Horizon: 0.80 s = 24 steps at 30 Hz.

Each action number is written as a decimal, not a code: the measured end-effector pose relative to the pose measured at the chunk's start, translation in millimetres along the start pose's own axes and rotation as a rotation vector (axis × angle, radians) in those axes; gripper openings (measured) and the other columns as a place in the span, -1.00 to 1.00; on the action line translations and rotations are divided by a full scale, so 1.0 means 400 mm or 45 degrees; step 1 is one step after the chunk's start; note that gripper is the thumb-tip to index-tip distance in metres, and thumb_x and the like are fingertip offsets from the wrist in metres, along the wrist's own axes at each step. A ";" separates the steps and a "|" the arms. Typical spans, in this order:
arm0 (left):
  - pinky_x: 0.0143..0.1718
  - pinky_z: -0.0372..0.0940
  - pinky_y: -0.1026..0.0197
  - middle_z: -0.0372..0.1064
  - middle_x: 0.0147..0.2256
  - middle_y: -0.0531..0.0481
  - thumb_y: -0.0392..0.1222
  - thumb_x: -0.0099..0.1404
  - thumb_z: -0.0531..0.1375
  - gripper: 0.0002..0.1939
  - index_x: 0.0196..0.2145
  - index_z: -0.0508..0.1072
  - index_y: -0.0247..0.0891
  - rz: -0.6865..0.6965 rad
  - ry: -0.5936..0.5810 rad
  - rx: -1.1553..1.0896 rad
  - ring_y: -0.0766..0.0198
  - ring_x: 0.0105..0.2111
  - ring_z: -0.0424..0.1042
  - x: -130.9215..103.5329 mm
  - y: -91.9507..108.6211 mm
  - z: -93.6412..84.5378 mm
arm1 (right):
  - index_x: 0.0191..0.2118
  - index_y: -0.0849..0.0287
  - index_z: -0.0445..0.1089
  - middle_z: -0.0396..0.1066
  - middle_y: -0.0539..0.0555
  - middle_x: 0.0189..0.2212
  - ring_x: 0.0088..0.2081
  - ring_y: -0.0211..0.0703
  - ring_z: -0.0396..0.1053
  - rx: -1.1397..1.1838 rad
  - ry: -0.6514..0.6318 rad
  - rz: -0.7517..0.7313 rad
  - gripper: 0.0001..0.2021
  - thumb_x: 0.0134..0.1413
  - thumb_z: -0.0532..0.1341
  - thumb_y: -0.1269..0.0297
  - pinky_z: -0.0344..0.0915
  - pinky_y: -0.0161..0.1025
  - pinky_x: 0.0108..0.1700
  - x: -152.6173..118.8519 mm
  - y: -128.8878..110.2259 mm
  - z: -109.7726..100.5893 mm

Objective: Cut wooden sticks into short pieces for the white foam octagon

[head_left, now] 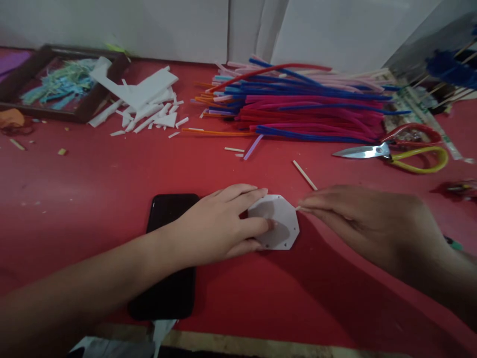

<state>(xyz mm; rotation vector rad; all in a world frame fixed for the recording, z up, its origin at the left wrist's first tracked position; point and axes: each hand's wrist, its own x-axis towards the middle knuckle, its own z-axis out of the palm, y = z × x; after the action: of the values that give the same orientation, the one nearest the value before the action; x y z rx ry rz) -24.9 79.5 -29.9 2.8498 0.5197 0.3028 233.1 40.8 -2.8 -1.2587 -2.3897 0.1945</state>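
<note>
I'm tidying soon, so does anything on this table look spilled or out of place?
Yes: white scraps lie in a jumbled heap beside the tray, with small bits strayed around them. The phone also looks oddly placed, partly covered by the left arm, close to the white card.

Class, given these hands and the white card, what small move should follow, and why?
Perhaps ease the thin stick inward at the edge of the white card: the right hand pinches it there, the left hand steadies the card, and dark spots dot its rim.
</note>
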 end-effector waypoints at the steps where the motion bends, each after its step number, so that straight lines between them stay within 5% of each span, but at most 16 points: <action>1: 0.10 0.30 -0.16 0.24 0.19 -0.36 -0.01 0.37 0.14 -0.66 0.02 0.47 -0.18 -0.004 0.001 0.004 -0.13 0.18 0.26 0.000 0.000 0.000 | -0.22 -0.04 0.53 0.60 -0.05 -0.33 -0.30 -0.15 0.56 0.009 -0.008 0.012 -0.75 0.26 0.08 0.27 0.46 -0.27 -0.29 0.005 0.006 0.001; 8: 0.08 0.32 -0.16 0.26 0.17 -0.38 -0.02 0.37 0.14 -0.68 -0.01 0.48 -0.19 -0.001 0.027 0.007 -0.15 0.16 0.29 0.001 0.002 0.000 | -0.21 -0.07 0.55 0.61 -0.06 -0.30 -0.31 -0.14 0.57 0.088 0.048 0.112 -0.82 0.20 0.18 0.27 0.49 -0.29 -0.35 0.010 0.024 0.015; 24: 0.08 0.33 -0.18 0.26 0.17 -0.36 -0.03 0.36 0.15 -0.70 -0.03 0.47 -0.21 0.009 0.023 -0.008 -0.15 0.17 0.27 -0.005 -0.004 0.001 | -0.18 0.01 0.49 0.60 -0.04 -0.26 -0.24 -0.25 0.55 0.042 -0.040 -0.135 -0.74 0.21 0.09 0.44 0.48 -0.33 -0.16 -0.009 0.038 0.018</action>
<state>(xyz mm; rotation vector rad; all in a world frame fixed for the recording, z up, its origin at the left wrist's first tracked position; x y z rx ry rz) -27.0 80.3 -31.2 2.8462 0.5118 0.3308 243.1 47.1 -15.3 -1.1191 -2.4622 0.2221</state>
